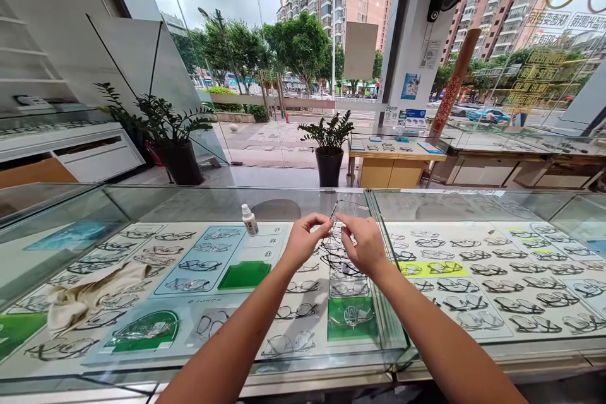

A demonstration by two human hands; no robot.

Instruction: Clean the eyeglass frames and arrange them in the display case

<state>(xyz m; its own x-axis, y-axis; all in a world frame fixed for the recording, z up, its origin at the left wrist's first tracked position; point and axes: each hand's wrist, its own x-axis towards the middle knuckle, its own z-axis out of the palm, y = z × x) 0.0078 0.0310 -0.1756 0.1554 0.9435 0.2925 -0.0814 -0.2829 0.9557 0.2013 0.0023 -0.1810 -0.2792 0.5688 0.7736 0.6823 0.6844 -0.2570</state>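
Thin, shiny, see-through eyeglasses, one temple extended, held above the glass bench; left hand pinches them, right hand touches them with a finger.

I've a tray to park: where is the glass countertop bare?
The glass countertop looks bare between the beige cloth and white bottle, and right of the right forearm. The left forearm and right forearm crowd the middle. The packed eyeglasses appear to lie beneath the glass.

Passage over glass counter between the obstacles, white bottle and beige cloth
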